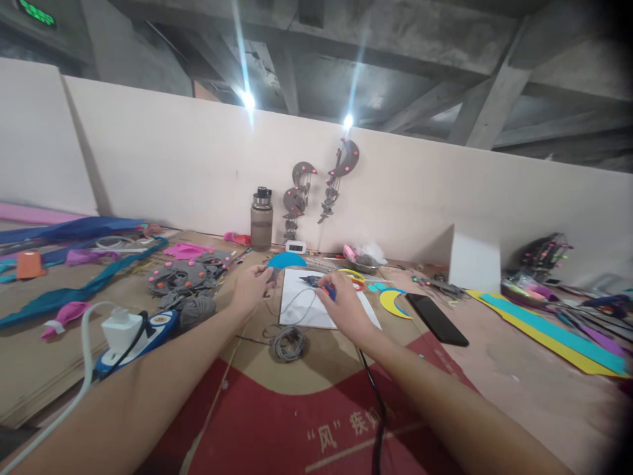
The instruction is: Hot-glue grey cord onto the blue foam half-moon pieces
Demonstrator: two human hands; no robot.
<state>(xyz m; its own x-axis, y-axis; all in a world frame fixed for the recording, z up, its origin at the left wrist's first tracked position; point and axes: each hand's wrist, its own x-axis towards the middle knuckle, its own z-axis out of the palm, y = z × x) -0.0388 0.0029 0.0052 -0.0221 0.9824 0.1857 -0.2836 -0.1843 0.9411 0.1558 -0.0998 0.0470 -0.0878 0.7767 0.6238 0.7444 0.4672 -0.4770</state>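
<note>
My left hand (253,289) is closed in a pinch beside the left edge of a white sheet (297,310). Thin grey yarn runs from near its fingertips across the sheet; the pinched end is too small to see clearly. Over the sheet, my right hand (341,300) grips a blue glue gun (330,289) with a dark tip pointing left. A black cord (372,382) emerges below my right wrist. In front of the sheet lies a loose coil of grey yarn (289,344). A blue disc (287,260) rests just behind the sheet.
A phone (438,320) and a yellow crescent (393,303) lie to the right. Left are a power strip (161,323), a yarn ball (196,310) and grey felt pieces (178,278). A bottle (262,221) stands near the wall; decorated crescents (346,158) hang there.
</note>
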